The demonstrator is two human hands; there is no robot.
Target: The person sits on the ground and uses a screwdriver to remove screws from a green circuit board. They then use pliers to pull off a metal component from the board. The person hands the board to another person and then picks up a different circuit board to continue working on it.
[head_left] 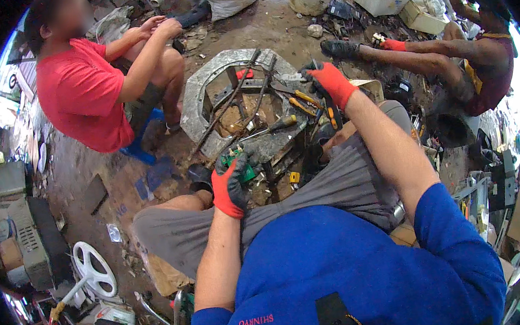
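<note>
If our left hand (231, 183), fingers curled round the green board (247, 174), slackens, we could drop it; our right hand's (330, 83) grip we cannot tell.

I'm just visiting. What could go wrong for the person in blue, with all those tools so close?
The green circuit board in the gloved left hand might slip, as the person's lap offers no flat support beneath it.
The screwdriver lies loose on the octagonal block and could get knocked off.
The gloves leave the forearms bare, so reaching among the tools might scratch them.
</note>
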